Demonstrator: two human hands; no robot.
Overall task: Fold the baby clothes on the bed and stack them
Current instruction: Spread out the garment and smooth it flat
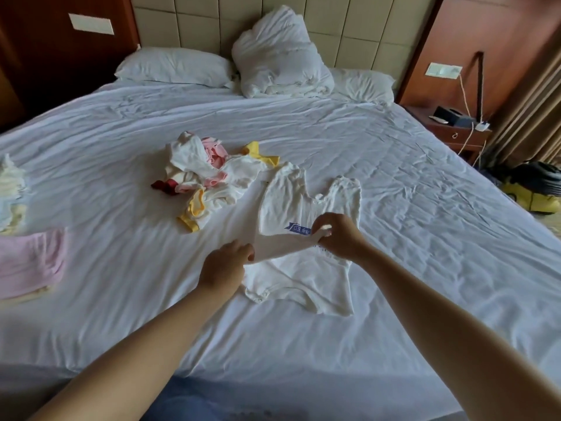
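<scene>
A white baby bodysuit (303,278) with a small blue print lies spread on the white bed sheet (394,165), neck end pointing away from me. My left hand (224,267) pinches its left edge, and my right hand (338,235) pinches the same edge further up, lifting a fold of cloth across the middle. Beyond it sits a loose heap of unfolded baby clothes (212,177) in white, pink, yellow and red. At the left edge of the bed lies a folded pink garment (30,262) on top of a pale yellow one, with a small pile of pale clothes (10,196) behind it.
Two pillows (173,66) and a bunched white duvet (279,56) lie at the headboard. A wooden nightstand (455,129) with cables stands at the right, and a yellow and black bag (534,186) on the floor beside it.
</scene>
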